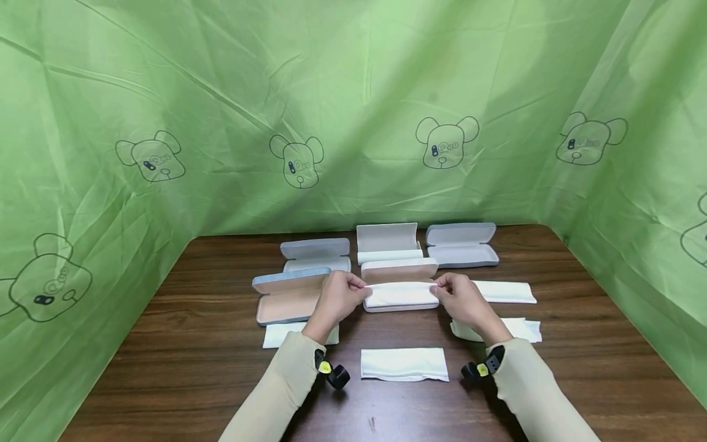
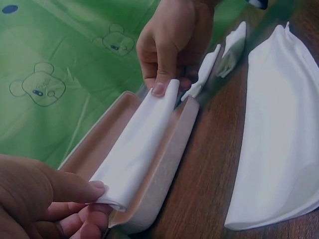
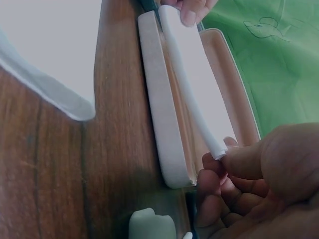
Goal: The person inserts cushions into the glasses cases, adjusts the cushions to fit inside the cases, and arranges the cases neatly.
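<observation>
A folded white cloth [image 1: 401,294] is stretched level between both hands over an open eyeglass case [image 1: 399,271] with a tan lining. My left hand [image 1: 337,299] pinches its left end between thumb and fingers. At the opposite end, my right hand [image 1: 465,301] pinches the cloth the same way. In the left wrist view the folded cloth [image 2: 139,142] lies above the case's hollow, narrower than the case [image 2: 172,169]. The right wrist view shows the cloth's [image 3: 194,74] rolled edge, with my right thumb on its near end. The case's floor is partly hidden beneath it.
Another white cloth [image 1: 405,364] lies nearer on the brown table [image 1: 182,356]. More cloths lie by the left forearm [image 1: 280,335] and to the right [image 1: 505,291]. Open cases stand left [image 1: 293,305] and behind [image 1: 461,255]. Green fabric [image 1: 353,92] surrounds the table's back and sides.
</observation>
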Demonstrator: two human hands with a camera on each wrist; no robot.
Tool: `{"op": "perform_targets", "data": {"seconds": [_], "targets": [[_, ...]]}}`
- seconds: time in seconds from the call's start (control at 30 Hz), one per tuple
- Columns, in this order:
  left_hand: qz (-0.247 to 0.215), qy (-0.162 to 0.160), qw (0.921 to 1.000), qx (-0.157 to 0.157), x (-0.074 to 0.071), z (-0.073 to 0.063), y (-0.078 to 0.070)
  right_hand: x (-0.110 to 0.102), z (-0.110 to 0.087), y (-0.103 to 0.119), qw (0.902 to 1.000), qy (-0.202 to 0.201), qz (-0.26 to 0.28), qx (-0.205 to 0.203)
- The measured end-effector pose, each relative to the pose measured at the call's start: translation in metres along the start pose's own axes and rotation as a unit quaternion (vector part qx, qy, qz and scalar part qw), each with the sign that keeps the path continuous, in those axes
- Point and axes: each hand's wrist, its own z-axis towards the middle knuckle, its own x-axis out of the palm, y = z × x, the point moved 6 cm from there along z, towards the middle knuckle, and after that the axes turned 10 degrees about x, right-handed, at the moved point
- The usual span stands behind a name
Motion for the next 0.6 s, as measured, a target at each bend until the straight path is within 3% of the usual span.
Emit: {"op": "perform_targets", "data": {"seconds": [0.6], "targets": [[0.033,-0.027,0.9991,0.005,0.004,0.007,0.007,0.003,0.011,0.001,0.9977,-0.038,-0.055,-0.013]]}}
